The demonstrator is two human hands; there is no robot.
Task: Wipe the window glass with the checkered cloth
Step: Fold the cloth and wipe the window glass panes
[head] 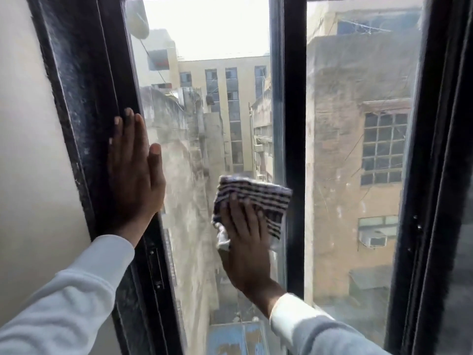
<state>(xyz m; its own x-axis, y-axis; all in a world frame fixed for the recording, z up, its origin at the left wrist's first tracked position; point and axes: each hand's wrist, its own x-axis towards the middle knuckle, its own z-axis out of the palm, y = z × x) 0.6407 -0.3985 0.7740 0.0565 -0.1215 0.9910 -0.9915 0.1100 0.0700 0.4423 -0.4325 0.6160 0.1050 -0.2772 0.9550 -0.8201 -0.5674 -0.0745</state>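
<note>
The window glass (204, 103) of the left pane is dusty and streaked, set in a black frame. My right hand (245, 242) presses a dark-and-white checkered cloth (266, 198) flat against the lower right of that pane, beside the middle frame bar. The cloth's top and right side show above my fingers; a white corner hangs at the lower left. My left hand (135, 172) lies flat, fingers together and pointing up, on the left frame post and the pane's edge. It holds nothing.
A black middle frame bar (294, 124) separates the left pane from a second glass pane (358, 162) on the right. A pale wall (30, 149) lies left of the dusty left frame post (84, 85). Buildings show outside through the glass.
</note>
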